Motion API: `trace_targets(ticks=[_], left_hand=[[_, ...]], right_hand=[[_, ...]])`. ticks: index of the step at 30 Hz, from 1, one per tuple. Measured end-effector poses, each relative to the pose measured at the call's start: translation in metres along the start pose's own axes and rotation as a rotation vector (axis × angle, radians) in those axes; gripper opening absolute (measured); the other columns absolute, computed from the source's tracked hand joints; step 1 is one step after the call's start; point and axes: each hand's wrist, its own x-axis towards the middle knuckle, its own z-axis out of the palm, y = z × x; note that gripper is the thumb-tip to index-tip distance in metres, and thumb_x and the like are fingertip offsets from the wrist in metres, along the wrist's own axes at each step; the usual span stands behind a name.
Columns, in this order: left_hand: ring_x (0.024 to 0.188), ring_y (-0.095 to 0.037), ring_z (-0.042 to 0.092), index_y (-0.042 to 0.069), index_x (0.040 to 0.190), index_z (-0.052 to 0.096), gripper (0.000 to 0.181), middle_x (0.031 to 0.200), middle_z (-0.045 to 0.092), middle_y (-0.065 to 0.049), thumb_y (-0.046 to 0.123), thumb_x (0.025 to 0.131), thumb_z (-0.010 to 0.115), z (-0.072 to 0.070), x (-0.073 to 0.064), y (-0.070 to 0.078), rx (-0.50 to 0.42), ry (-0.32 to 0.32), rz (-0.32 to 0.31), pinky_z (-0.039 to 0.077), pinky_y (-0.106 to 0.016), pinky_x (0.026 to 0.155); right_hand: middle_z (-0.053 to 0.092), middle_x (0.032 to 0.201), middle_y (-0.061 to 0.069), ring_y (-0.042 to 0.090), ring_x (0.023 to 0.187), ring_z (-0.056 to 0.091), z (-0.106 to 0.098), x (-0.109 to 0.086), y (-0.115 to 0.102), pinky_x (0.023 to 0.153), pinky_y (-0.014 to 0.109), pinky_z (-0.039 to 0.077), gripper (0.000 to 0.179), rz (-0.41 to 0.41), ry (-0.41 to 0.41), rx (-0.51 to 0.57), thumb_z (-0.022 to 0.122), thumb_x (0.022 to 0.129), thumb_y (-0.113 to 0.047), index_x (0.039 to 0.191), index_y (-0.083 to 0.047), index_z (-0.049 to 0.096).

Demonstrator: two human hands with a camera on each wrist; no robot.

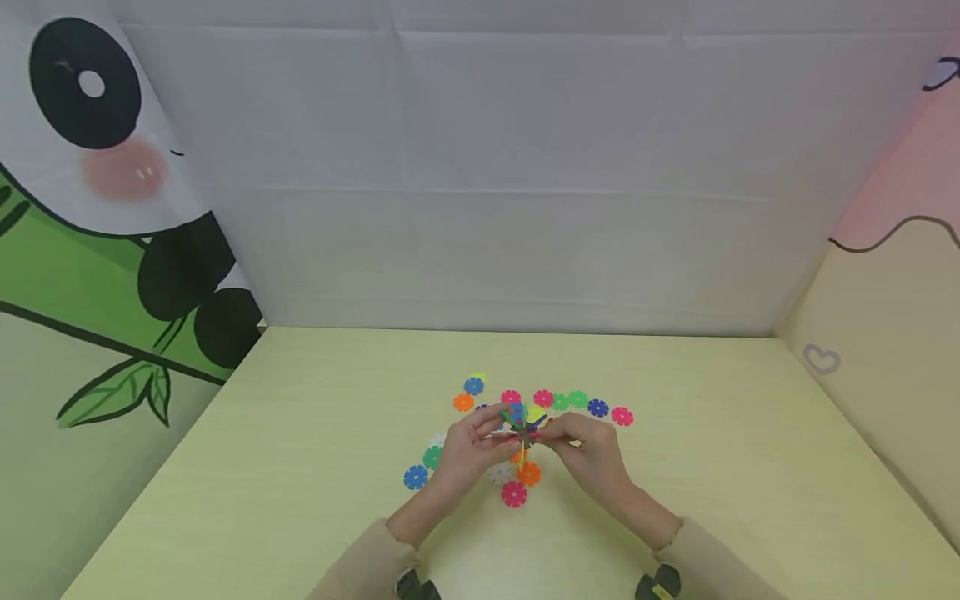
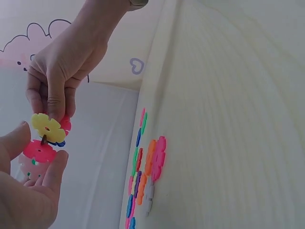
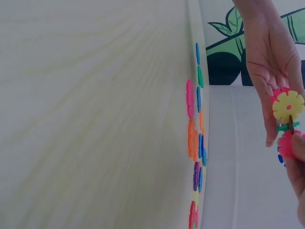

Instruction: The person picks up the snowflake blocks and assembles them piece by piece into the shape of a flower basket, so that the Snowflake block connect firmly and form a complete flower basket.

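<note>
Both hands meet over the table, around a small cluster of interlocking plastic snowflake discs (image 1: 523,433). The left hand (image 1: 468,454) holds the cluster between thumb and fingers, at a pink disc (image 2: 40,151) in the left wrist view. From the other side, the right hand (image 1: 591,457) pinches another pink disc (image 3: 286,144) at the cluster's edge. A yellow disc (image 3: 288,106) stands out in the cluster, with brown, green and blue ones partly hidden behind discs and fingers. Whether the right hand's disc is slotted in, I cannot tell.
Loose discs lie flat around the hands: a pink disc (image 1: 513,494) and an orange disc (image 1: 528,473) nearer me, a blue disc (image 1: 416,477) to the left, another pink disc (image 1: 622,416) to the right. Behind the pale table (image 1: 712,450) hangs a white cloth (image 1: 480,167).
</note>
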Motion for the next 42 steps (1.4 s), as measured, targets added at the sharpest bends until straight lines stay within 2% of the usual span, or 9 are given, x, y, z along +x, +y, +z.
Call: trace_targets(ticks=[3,6,8,10,13,16,22,30,42], left_hand=[[0.115,-0.034,0.068,-0.006,0.14,0.047,0.052,0.14,0.054,-0.029,0.004,0.093,0.066,0.0,0.0,-0.002,0.006,-0.001,0.008,0.057,-0.029,0.093],[0.114,-0.034,0.068,-0.007,0.139,0.048,0.051,0.137,0.057,-0.028,0.006,0.093,0.066,-0.003,0.002,-0.004,0.018,0.006,0.006,0.058,-0.03,0.093],[0.113,-0.033,0.068,-0.006,0.138,0.049,0.051,0.135,0.059,-0.028,0.005,0.092,0.067,-0.007,0.004,-0.004,0.027,0.037,0.003,0.058,-0.03,0.092],[0.111,-0.033,0.069,-0.006,0.137,0.05,0.05,0.134,0.059,-0.028,0.003,0.091,0.067,-0.014,0.006,-0.005,0.046,0.089,0.005,0.059,-0.03,0.09],[0.111,-0.032,0.068,-0.005,0.136,0.051,0.049,0.136,0.058,-0.028,0.0,0.09,0.068,-0.029,0.009,-0.005,0.072,0.173,-0.006,0.059,-0.03,0.089],[0.113,-0.032,0.068,-0.004,0.137,0.05,0.051,0.138,0.056,-0.027,0.002,0.09,0.068,-0.045,0.01,-0.007,0.118,0.224,-0.028,0.06,-0.032,0.089],[0.116,-0.031,0.066,-0.001,0.141,0.048,0.056,0.138,0.057,-0.024,0.006,0.091,0.069,-0.064,0.01,-0.01,0.157,0.252,-0.073,0.059,-0.033,0.091],[0.117,-0.034,0.064,-0.001,0.141,0.048,0.055,0.138,0.057,-0.024,0.007,0.091,0.069,-0.067,0.005,-0.007,0.176,0.256,-0.093,0.058,-0.036,0.094],[0.117,-0.034,0.064,-0.002,0.139,0.05,0.054,0.138,0.058,-0.025,0.008,0.091,0.069,-0.054,0.003,-0.005,0.167,0.227,-0.068,0.058,-0.038,0.094]], right_hand=[[0.074,0.073,0.01,0.022,0.067,0.071,0.0,0.0,0.001,0.07,0.01,0.056,0.021,-0.013,-0.022,-0.003,0.08,0.066,0.016,0.078,0.0,0.074],[0.074,0.079,0.008,0.022,0.072,0.071,-0.001,0.001,0.003,0.068,0.016,0.059,0.022,0.029,-0.09,-0.012,0.079,0.069,0.013,0.084,-0.002,0.073],[0.074,0.085,0.009,0.023,0.078,0.071,-0.001,0.002,0.005,0.069,0.023,0.061,0.022,0.107,-0.159,-0.027,0.079,0.073,0.009,0.09,-0.002,0.072],[0.074,0.091,0.009,0.024,0.083,0.069,-0.001,0.004,0.006,0.069,0.024,0.06,0.023,0.228,-0.241,-0.049,0.079,0.077,0.002,0.098,-0.002,0.071],[0.073,0.094,0.009,0.021,0.084,0.067,-0.003,0.005,0.011,0.07,0.021,0.058,0.023,0.406,-0.401,-0.053,0.078,0.081,-0.005,0.103,-0.001,0.071],[0.072,0.091,0.008,0.014,0.082,0.064,-0.004,0.003,0.019,0.067,0.016,0.053,0.02,0.494,-0.554,-0.032,0.077,0.082,-0.006,0.1,-0.001,0.072],[0.071,0.096,0.007,0.011,0.083,0.06,0.004,-0.003,0.03,0.069,0.017,0.052,0.024,0.519,-0.708,0.034,0.078,0.08,-0.004,0.104,-0.001,0.072],[0.067,0.101,0.003,0.013,0.094,0.059,0.014,-0.002,0.036,0.076,0.019,0.052,0.027,0.516,-0.836,0.03,0.078,0.081,-0.006,0.107,-0.006,0.072],[0.071,0.103,0.008,0.021,0.096,0.066,0.014,0.003,0.03,0.082,0.026,0.058,0.029,0.521,-0.832,0.022,0.079,0.077,0.001,0.105,-0.002,0.071]])
